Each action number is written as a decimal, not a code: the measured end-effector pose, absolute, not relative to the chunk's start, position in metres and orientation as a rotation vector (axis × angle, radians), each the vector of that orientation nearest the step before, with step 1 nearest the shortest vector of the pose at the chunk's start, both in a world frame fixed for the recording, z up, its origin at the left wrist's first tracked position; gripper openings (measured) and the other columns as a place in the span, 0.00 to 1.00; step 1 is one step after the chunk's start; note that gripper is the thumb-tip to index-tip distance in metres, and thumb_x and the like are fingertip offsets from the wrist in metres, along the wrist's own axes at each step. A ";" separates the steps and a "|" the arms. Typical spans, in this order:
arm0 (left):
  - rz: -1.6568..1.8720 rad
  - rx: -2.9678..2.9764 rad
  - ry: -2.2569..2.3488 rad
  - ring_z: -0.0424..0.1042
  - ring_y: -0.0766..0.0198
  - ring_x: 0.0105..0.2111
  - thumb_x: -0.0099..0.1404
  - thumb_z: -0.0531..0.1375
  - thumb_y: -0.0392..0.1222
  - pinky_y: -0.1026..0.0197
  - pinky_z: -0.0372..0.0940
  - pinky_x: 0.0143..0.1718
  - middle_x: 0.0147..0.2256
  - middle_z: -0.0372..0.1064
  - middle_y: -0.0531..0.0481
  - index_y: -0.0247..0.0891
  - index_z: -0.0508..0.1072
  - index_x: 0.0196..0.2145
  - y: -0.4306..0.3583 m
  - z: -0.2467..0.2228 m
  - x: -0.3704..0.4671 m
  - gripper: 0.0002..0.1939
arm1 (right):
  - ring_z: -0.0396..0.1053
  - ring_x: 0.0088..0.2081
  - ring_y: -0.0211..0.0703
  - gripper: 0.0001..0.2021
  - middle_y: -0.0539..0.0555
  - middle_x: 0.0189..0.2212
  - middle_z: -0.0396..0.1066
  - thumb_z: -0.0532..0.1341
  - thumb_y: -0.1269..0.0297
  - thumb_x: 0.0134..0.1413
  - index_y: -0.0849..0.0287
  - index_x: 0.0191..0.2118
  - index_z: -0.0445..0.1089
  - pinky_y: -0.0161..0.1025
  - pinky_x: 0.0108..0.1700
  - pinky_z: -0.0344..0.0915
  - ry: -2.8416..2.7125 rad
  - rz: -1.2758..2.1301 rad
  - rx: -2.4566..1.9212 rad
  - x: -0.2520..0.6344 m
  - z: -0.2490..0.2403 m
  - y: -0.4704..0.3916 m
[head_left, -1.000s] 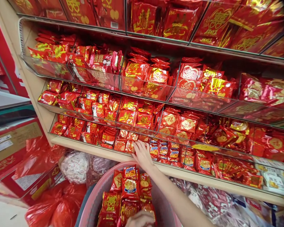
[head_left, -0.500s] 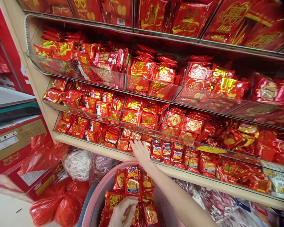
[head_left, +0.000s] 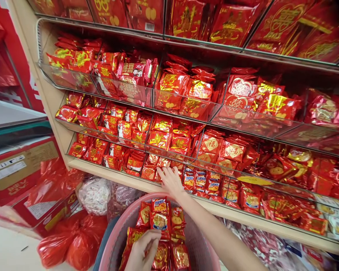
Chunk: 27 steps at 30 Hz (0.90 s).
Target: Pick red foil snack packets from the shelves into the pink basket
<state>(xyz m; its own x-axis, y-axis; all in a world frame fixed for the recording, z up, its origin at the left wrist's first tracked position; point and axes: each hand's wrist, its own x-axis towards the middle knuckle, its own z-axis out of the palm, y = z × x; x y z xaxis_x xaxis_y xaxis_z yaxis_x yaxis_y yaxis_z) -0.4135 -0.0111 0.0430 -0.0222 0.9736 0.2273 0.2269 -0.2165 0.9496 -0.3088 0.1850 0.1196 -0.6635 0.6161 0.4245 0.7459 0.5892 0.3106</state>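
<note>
My right hand (head_left: 171,181) reaches to the bottom shelf, its fingers apart on small red packets (head_left: 164,162) in a compartment; nothing is seen in its grip. Just right of it stand packets with blue and white labels (head_left: 200,180). Below, a pink basket (head_left: 115,233) holds several red and gold packets (head_left: 159,222). Over these packets hovers my left hand (head_left: 144,248), its fingers bent with the thumb apart and nothing visible between them.
Shelves with clear plastic fronts (head_left: 183,154) rise ahead, full of red packets. Red plastic bags (head_left: 81,241) lie on the floor at left, near cardboard boxes (head_left: 19,165). Clear bags of sweets (head_left: 94,195) sit under the bottom shelf.
The view has shifted slightly, so the shelves appear a little further right. My right hand remains at the same compartment, and my left hand stays over the basket.
</note>
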 end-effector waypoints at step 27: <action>1.322 1.168 1.316 0.71 0.54 0.45 0.60 0.60 0.50 0.63 0.64 0.48 0.42 0.74 0.45 0.42 0.77 0.33 -0.006 0.064 -0.425 0.11 | 0.63 0.42 0.52 0.28 0.60 0.39 0.68 0.55 0.69 0.53 0.63 0.61 0.51 0.57 0.54 0.53 -2.529 -0.778 -1.055 -0.323 0.108 0.198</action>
<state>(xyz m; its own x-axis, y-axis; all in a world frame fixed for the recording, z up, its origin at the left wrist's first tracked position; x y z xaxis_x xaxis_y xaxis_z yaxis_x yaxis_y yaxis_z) -0.4252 -0.0064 0.0644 -0.1411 0.9897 0.0236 0.0189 -0.0212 0.9996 -0.3227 0.1977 0.1083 -0.6889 0.5649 0.4542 0.7225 0.5856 0.3676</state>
